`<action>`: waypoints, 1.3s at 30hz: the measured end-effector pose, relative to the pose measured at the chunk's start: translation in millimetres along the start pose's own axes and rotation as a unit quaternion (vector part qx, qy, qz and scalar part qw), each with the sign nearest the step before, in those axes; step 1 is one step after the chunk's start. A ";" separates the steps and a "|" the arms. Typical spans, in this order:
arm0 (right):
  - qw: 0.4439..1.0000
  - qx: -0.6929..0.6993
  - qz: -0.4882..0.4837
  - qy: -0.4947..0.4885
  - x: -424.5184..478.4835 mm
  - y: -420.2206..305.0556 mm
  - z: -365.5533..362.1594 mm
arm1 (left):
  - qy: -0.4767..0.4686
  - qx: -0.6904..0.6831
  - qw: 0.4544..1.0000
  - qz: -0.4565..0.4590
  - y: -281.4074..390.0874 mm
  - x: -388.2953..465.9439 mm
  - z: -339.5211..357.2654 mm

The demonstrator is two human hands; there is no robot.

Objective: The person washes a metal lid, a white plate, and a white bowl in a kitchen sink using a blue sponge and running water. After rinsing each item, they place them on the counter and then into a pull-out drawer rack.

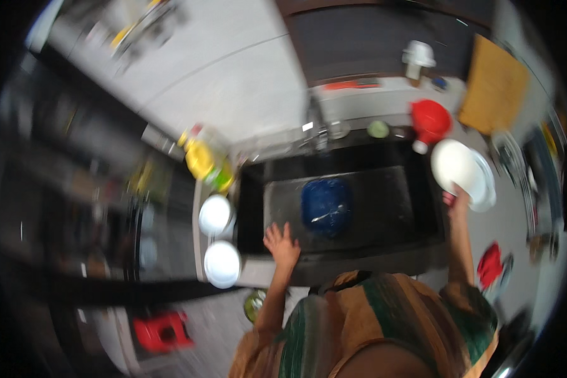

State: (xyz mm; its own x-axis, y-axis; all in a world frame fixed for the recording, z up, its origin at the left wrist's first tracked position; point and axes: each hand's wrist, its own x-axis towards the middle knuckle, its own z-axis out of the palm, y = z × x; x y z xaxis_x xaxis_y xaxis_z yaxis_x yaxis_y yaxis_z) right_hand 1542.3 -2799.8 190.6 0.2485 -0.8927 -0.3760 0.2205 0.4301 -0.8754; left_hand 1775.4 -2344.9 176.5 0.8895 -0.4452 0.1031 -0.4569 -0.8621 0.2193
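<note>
A dark sink (382, 231) lies before me, with a blue plastic basin (327, 207) inside it. Over the sink's near left edge my left hand (282, 244) is spread, with nothing in it. To the right of the sink my right hand (457, 198) grips a white bowl (453, 164) by its near rim. Beneath or beside that bowl are more pale dishes (487, 184); blur hides whether they touch. Two stacks of white dishes (215, 215) stand on the left counter strip. Behind the sink rises a metal faucet (319, 134).
A yellow bottle (203, 160) stands at the sink's back left corner. Towards the back right are a red plastic strainer or scoop (430, 120), a green round item (378, 129) and a yellow cloth (495, 85). A red cloth (490, 265) lies at right.
</note>
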 end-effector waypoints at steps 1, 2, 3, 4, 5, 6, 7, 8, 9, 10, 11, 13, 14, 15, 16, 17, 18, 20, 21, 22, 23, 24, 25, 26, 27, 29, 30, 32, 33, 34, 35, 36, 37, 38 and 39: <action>0.998 -0.026 0.000 0.062 40.1 -8.5 -17.4 | 0.020 -0.010 1.000 -0.009 2.4 5.5 7.8; 0.998 -0.018 -0.002 0.055 72.0 10.3 -54.8 | 0.011 0.000 1.000 -0.014 -5.4 -2.4 2.5; 0.998 -0.007 0.003 0.058 110.3 8.6 -78.8 | 0.019 -0.010 1.000 -0.022 -4.0 0.7 -0.4; 0.998 0.018 0.021 0.060 132.8 9.6 -95.9 | 0.025 -0.001 0.999 -0.040 -8.1 -4.3 0.6; 0.998 0.001 0.027 0.059 152.5 7.5 -111.7 | 0.030 0.003 0.998 -0.051 -12.1 -7.1 -2.2; 0.998 0.004 0.042 0.038 171.2 5.5 -124.5 | 0.036 0.007 0.998 -0.058 -16.0 -10.4 -8.4; 0.998 0.010 0.055 0.023 183.4 3.7 -130.1 | 0.047 0.005 0.996 -0.071 -20.5 -12.8 -14.1; 0.996 0.022 0.053 0.071 180.6 2.3 -119.5 | 0.055 0.001 0.995 -0.083 -28.7 -15.5 -15.1; 0.994 0.026 0.076 0.072 182.7 -0.6 -126.1 | 0.064 -0.003 0.994 -0.086 -35.2 -17.4 -18.0; 0.992 0.031 0.101 0.075 183.7 -3.9 -124.6 | 0.074 0.013 0.993 -0.094 -40.4 -18.9 -21.2; 0.990 0.038 0.102 0.092 186.4 -5.1 -119.9 | 0.086 0.021 0.989 -0.116 -45.6 -21.0 -25.7; 0.988 0.043 0.107 0.104 193.7 -5.7 -121.1 | 0.113 0.035 0.982 -0.148 -56.8 -25.3 -34.0; 0.983 0.069 0.137 0.104 197.8 -8.0 -121.9 | 0.118 0.042 0.978 -0.168 -63.9 -29.1 -35.2; 0.976 0.095 0.168 0.106 199.2 -11.1 -121.5 | 0.117 0.048 0.974 -0.190 -69.9 -33.4 -39.2; 0.967 0.122 0.194 0.109 200.2 -14.8 -127.2 | 0.115 0.052 0.970 -0.208 -75.5 -36.5 -43.6; 0.972 0.134 0.157 0.114 218.5 -7.1 -138.0 | 0.122 0.081 0.963 -0.228 -84.8 -40.0 -39.8; 0.969 0.149 0.162 0.108 227.1 -4.3 -143.1 | 0.133 0.105 0.957 -0.236 -99.5 -45.2 -30.7; 0.964 0.183 0.170 0.096 234.9 -1.1 -150.2 | 0.161 0.166 0.942 -0.245 -119.2 -57.5 -20.0; 0.961 0.196 0.183 0.074 234.5 0.5 -151.8 | 0.086 0.114 0.952 -0.270 -121.7 -59.7 -30.4; 0.957 0.209 0.196 0.051 233.8 0.3 -153.9 | 0.009 0.060 0.954 -0.293 -122.6 -60.5 -39.7; 0.952 0.223 0.207 0.029 232.7 -1.2 -156.6 | 0.082 0.114 0.955 -0.261 -131.9 -64.0 -24.7; 0.943 0.243 0.222 0.041 224.7 0.0 -155.5 | 0.097 0.112 0.958 -0.247 -132.0 -62.9 -24.8; 0.934 0.259 0.240 0.050 205.8 -1.2 -134.4 | 0.111 0.111 0.958 -0.240 -133.0 -65.4 -26.3; 0.926 0.276 0.253 0.058 187.2 -7.7 -115.1 | 0.127 0.104 0.959 -0.230 -132.9 -66.2 -27.0; 0.910 0.319 0.256 0.068 181.7 -9.9 -116.4 | 0.158 0.092 0.960 -0.210 -127.3 -62.7 -30.0; 0.970 0.199 0.136 0.028 156.8 4.2 -106.6 | 0.159 0.069 0.965 -0.198 -106.1 -55.2 -40.0; 0.991 0.041 0.044 -0.116 101.2 13.7 -70.2 | 0.157 0.064 0.965 -0.200 -97.9 -59.6 -42.5; 0.988 -0.039 0.021 -0.150 19.8 36.3 -3.5 | 0.134 0.051 0.979 -0.144 -72.4 -58.1 -43.2; 0.979 -0.070 0.027 -0.188 -21.6 45.6 28.8 | 0.119 0.037 0.985 -0.116 -58.8 -54.0 -37.8; 0.953 -0.147 0.072 -0.255 -31.4 67.2 42.2 | 0.104 0.025 0.990 -0.086 -44.5 -47.4 -30.3; 0.936 -0.199 0.145 -0.251 -69.9 80.1 76.4 | 0.080 -0.004 0.996 -0.050 -32.7 -42.1 -22.5; 0.905 -0.217 0.227 -0.286 -107.7 81.0 111.5 | 0.056 -0.036 0.998 -0.013 -20.0 -34.9 -14.1; 0.850 -0.231 0.297 -0.369 -110.1 106.3 126.3 | 0.039 -0.073 0.996 0.021 -5.5 -27.7 -4.1; 0.813 -0.259 0.331 -0.403 -126.8 118.7 149.7 | 0.022 -0.110 0.992 0.054 8.1 -18.5 7.6; 0.794 -0.245 0.374 -0.411 -138.3 126.0 170.3 | -0.024 -0.126 0.989 0.074 25.5 -7.6 9.4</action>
State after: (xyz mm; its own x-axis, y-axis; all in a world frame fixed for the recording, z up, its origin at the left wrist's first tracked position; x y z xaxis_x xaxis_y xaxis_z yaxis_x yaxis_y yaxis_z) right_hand 1696.3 -2599.2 184.1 0.7134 0.0643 -0.6978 -0.6229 0.5145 -0.5894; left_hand 1756.9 -2365.7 172.1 0.8093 -0.5774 0.1079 -0.5595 -0.7017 0.4412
